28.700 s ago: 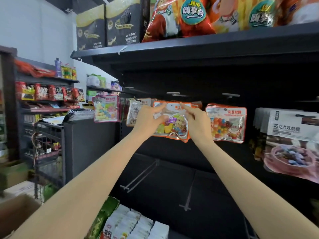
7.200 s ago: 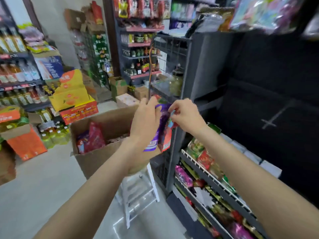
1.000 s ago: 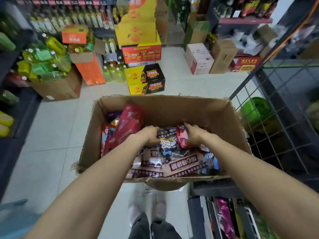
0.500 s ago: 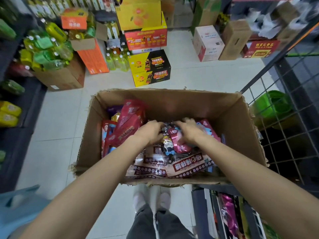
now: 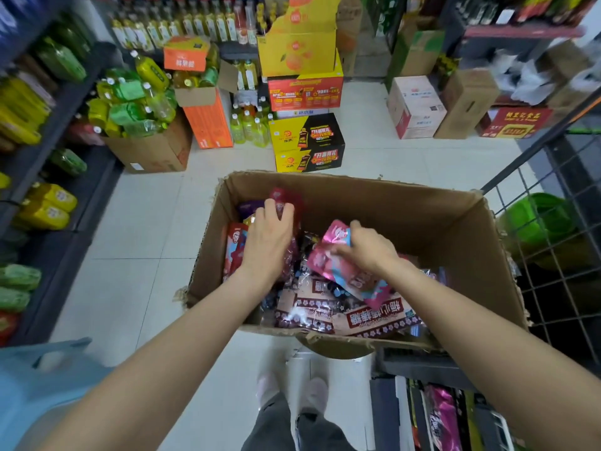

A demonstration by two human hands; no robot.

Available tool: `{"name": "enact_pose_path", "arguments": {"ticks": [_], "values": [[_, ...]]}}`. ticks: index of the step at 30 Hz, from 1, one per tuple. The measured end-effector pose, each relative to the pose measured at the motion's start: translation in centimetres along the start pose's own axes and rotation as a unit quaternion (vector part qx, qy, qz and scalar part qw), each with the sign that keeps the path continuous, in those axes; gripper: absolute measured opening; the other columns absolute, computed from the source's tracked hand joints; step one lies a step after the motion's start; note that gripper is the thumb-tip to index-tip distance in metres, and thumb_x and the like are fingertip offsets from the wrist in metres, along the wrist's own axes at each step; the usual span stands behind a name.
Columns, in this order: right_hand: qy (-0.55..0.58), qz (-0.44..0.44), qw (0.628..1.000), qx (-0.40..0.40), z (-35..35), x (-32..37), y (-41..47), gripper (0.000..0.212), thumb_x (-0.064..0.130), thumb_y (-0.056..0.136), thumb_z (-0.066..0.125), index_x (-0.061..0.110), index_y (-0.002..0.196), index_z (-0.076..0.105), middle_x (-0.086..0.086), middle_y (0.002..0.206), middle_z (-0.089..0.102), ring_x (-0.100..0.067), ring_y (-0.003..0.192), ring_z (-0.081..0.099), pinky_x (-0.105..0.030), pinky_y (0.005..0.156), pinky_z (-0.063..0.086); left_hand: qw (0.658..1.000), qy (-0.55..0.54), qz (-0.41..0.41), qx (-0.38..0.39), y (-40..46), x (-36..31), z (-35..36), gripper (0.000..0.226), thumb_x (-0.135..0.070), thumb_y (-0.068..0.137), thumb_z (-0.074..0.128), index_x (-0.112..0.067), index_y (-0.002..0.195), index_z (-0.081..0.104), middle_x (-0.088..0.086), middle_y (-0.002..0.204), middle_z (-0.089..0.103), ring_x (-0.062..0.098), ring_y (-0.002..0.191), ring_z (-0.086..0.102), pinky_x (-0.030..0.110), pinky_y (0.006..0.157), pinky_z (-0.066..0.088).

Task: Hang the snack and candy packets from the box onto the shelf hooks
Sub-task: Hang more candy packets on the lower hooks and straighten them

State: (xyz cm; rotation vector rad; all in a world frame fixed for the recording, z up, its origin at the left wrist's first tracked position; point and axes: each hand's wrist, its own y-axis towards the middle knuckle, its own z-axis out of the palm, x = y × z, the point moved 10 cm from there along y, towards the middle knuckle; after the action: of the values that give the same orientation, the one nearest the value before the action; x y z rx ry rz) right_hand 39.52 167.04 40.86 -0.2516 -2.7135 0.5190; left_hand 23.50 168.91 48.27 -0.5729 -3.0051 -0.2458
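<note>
An open cardboard box (image 5: pixel 432 209) stands in front of me, holding several snack and candy packets. My right hand (image 5: pixel 369 249) grips a pink and blue packet (image 5: pixel 328 255) lifted a little above the pile. My left hand (image 5: pixel 268 239) reaches into the box's left side, its fingers curled round the top of a dark red packet (image 5: pixel 287 198). Brown lollipop packets (image 5: pixel 374 315) lie flat at the box's near edge. A red and blue packet (image 5: pixel 234 249) stands against the left wall. The shelf hooks are out of sight.
A wire rack (image 5: pixel 559 242) with a green tub (image 5: pixel 536 219) stands right of the box. Drink cartons (image 5: pixel 305 141) and bottle boxes (image 5: pixel 149 148) crowd the tiled floor (image 5: pixel 136 255) beyond. Shelves of bottles (image 5: pixel 35 125) line the left. Packets fill a low shelf (image 5: pixel 445 421) at bottom right.
My right hand has lifted the pink and blue packet up from the pile. My left hand has moved to the far left of the box and taken hold of the dark red packet.
</note>
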Motion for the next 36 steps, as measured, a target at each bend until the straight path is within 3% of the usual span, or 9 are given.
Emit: {"name": "enact_pose_path", "arguments": {"ticks": [4, 9, 14, 18, 22, 26, 30, 33, 36], "values": [[0.205, 0.062, 0.977, -0.017, -0.7, -0.9, 0.2, 0.045, 0.042, 0.09, 0.06, 0.005, 0.112, 0.045, -0.017, 0.11, 0.062, -0.034, 0.097, 0.062, -0.047, 0.085, 0.05, 0.991, -0.103, 0.003, 0.081, -0.2, 1.2, 0.7, 0.022, 0.004, 0.087, 0.047, -0.003, 0.108, 0.044, 0.017, 0.104, 0.055, 0.038, 0.098, 0.054, 0.041, 0.064, 0.032], [0.374, 0.094, 0.921, -0.053, -1.8, -1.0, -1.3, 0.036, 0.041, 0.088, 0.062, 0.013, 0.107, 0.049, -0.011, 0.106, 0.064, -0.028, 0.094, 0.065, -0.049, 0.089, 0.052, 0.995, -0.098, 0.02, 0.024, -0.4, 1.3, -2.6, 0.014, -0.013, 0.09, 0.059, -0.002, 0.097, 0.056, 0.012, 0.11, 0.053, 0.03, 0.102, 0.05, 0.039, 0.055, 0.041], [0.374, 0.004, 0.912, -0.168, -8.0, 1.8, -6.8, 0.027, 0.031, 0.09, 0.062, 0.015, 0.107, 0.049, -0.003, 0.103, 0.064, -0.015, 0.086, 0.064, -0.036, 0.082, 0.054, 0.967, -0.25, 0.025, 0.04, -0.7, 1.4, -6.2, 0.023, -0.031, 0.093, 0.056, -0.009, 0.098, 0.051, 0.008, 0.109, 0.055, 0.028, 0.101, 0.053, 0.043, 0.074, 0.045], [0.336, -0.035, 0.905, -0.259, -12.0, 4.2, -13.2, 0.033, 0.029, 0.09, 0.062, 0.009, 0.113, 0.05, 0.007, 0.092, 0.061, -0.011, 0.08, 0.064, -0.035, 0.075, 0.055, 0.925, -0.378, 0.013, -0.022, -1.6, 2.3, -10.9, 0.024, -0.031, 0.096, 0.051, -0.012, 0.089, 0.038, 0.015, 0.081, 0.059, 0.039, 0.08, 0.058, 0.044, 0.065, 0.045], [0.378, -0.031, 0.858, -0.348, -13.2, 4.7, -20.3, 0.022, 0.024, 0.09, 0.063, 0.01, 0.101, 0.051, 0.012, 0.082, 0.058, 0.01, 0.07, 0.058, -0.008, 0.06, 0.044, 0.918, -0.379, 0.075, -0.088, -3.2, 0.5, -17.0, 0.022, -0.029, 0.095, 0.053, -0.01, 0.092, 0.041, 0.018, 0.085, 0.062, 0.04, 0.083, 0.058, 0.043, 0.062, 0.042], [0.441, -0.014, 0.813, -0.38, -12.9, 3.4, -27.4, 0.027, 0.023, 0.089, 0.064, 0.011, 0.112, 0.057, 0.004, 0.098, 0.067, -0.005, 0.086, 0.066, -0.024, 0.076, 0.051, 0.888, -0.427, 0.139, -0.097, -6.2, -2.2, -21.0, 0.024, -0.026, 0.09, 0.06, -0.017, 0.083, 0.039, 0.006, 0.076, 0.054, 0.032, 0.081, 0.055, 0.038, 0.06, 0.033], [0.468, 0.0, 0.788, -0.401, -11.8, 1.8, -34.8, 0.019, 0.018, 0.09, 0.063, 0.011, 0.106, 0.055, 0.004, 0.09, 0.064, 0.004, 0.073, 0.064, -0.013, 0.064, 0.049, 0.858, -0.468, 0.204, -0.061, -10.0, -6.4, -23.6, 0.02, -0.024, 0.087, 0.064, -0.013, 0.081, 0.049, -0.006, 0.068, 0.049, 0.024, 0.075, 0.053, 0.034, 0.062, 0.032], [0.449, 0.026, 0.784, -0.429, -11.1, -0.2, -40.0, 0.016, 0.021, 0.09, 0.063, 0.011, 0.1, 0.054, 0.005, 0.086, 0.063, 0.007, 0.066, 0.062, -0.011, 0.06, 0.046, 0.836, -0.48, 0.265, -0.026, -13.7, -10.2, -25.4, 0.016, -0.02, 0.085, 0.067, -0.017, 0.081, 0.052, -0.014, 0.068, 0.048, 0.009, 0.067, 0.047, 0.021, 0.058, 0.03], [0.425, 0.075, 0.775, -0.461, -9.7, -2.8, -45.1, 0.027, 0.031, 0.085, 0.069, 0.009, 0.093, 0.055, -0.009, 0.087, 0.067, -0.011, 0.075, 0.066, -0.033, 0.068, 0.052, 0.824, -0.46, 0.33, 0.004, -18.7, -14.4, -26.3, 0.016, -0.024, 0.084, 0.068, -0.009, 0.087, 0.062, 0.001, 0.08, 0.063, 0.015, 0.074, 0.056, 0.018, 0.069, 0.043]]}}
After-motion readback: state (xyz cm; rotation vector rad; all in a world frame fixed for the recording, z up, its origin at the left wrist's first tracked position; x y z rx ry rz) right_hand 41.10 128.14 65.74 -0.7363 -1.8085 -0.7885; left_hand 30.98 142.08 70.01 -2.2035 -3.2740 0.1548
